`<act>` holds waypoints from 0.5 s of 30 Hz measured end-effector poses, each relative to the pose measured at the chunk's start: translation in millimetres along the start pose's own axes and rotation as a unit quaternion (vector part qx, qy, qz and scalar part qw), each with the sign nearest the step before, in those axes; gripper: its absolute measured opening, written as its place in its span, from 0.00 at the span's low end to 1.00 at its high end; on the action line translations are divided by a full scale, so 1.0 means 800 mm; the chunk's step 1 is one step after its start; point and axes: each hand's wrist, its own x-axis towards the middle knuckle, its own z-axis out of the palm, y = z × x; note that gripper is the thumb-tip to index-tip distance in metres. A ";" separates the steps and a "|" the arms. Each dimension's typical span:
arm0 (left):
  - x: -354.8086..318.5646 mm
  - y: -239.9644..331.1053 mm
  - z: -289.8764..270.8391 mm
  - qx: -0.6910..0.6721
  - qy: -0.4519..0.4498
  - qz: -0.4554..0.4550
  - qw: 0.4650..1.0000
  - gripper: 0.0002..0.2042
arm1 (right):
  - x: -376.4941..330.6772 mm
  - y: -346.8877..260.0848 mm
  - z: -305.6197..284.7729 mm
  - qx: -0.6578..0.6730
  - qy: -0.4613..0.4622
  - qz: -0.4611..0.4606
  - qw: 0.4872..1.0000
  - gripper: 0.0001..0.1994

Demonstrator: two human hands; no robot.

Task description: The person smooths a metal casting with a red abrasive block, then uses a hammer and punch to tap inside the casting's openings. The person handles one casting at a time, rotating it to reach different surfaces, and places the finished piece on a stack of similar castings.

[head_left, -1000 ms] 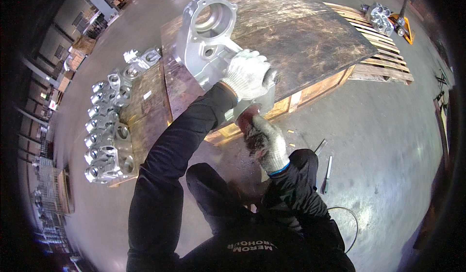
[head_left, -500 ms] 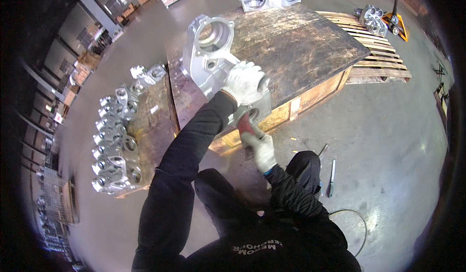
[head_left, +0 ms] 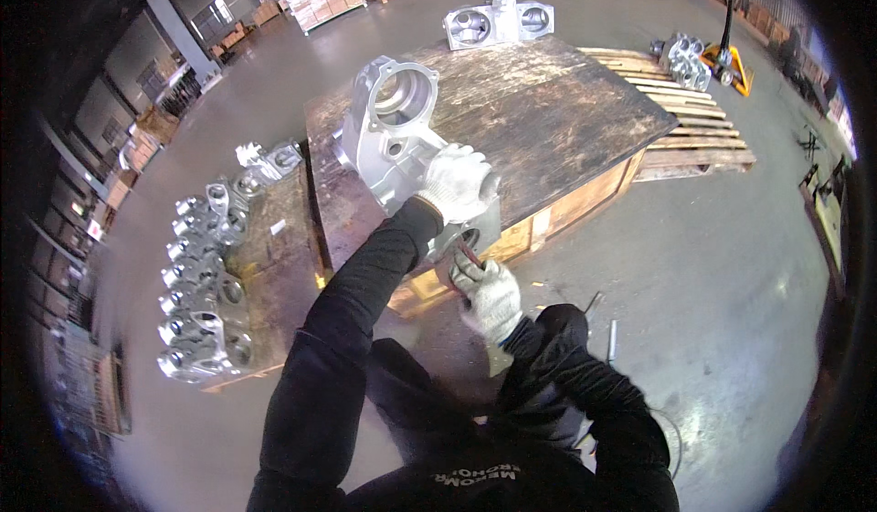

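A large silver metal casting [head_left: 373, 133] with a wide round opening stands at the near edge of the worn wooden worktable [head_left: 557, 101]. My left hand [head_left: 457, 183], in a white knit glove, is wrapped over the casting's near arm. Below it, at a round bore [head_left: 468, 239] in the casting's near end, my gloved right hand [head_left: 491, 300] pinches a thin reddish piece [head_left: 470, 254] that looks like sandpaper. This piece shows almost edge-on at the bore's rim, and my fingers partly hide it.
Several similar castings [head_left: 206, 297] stand in a row on a lower board at left. Another casting [head_left: 501, 23] sits on the table's far edge. At right are a slatted pallet [head_left: 699, 142] with a casting and a yellow pallet jack [head_left: 731, 69]. A light-coloured bar [head_left: 612, 339] lies on the floor.
My right hand has turned, its back now more toward me, and the reddish piece shows narrower at the bore. My left hand keeps its place on the casting. The whole view has shifted slightly.
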 end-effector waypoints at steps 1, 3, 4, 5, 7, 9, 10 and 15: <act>0.000 0.001 -0.002 -0.001 0.000 -0.002 1.000 0.09 | 0.008 0.027 -0.014 -0.056 -0.034 -0.053 0.996 0.16; -0.002 0.004 -0.004 0.000 -0.001 -0.001 1.000 0.10 | 0.028 0.078 -0.044 -0.141 -0.012 -0.171 0.975 0.18; -0.004 0.004 -0.003 0.004 0.005 -0.007 1.000 0.10 | 0.031 0.097 -0.060 -0.160 -0.058 -0.210 0.963 0.18; -0.005 0.003 -0.003 -0.001 0.009 -0.006 1.000 0.11 | 0.038 0.104 -0.064 -0.149 -0.073 -0.214 0.963 0.18; -0.007 0.001 0.001 -0.019 -0.002 -0.017 1.000 0.11 | 0.044 0.097 -0.060 -0.110 -0.003 -0.227 0.968 0.19; -0.007 -0.004 0.004 -0.030 -0.018 -0.027 0.999 0.12 | 0.031 0.054 -0.029 -0.008 0.042 -0.107 0.993 0.24; -0.006 -0.004 0.005 -0.040 -0.030 -0.035 0.998 0.13 | 0.021 0.027 -0.009 0.095 0.114 -0.048 0.988 0.26; -0.008 0.004 -0.018 -0.008 -0.021 -0.038 0.999 0.17 | -0.002 0.016 -0.042 0.400 -0.140 0.278 0.862 0.28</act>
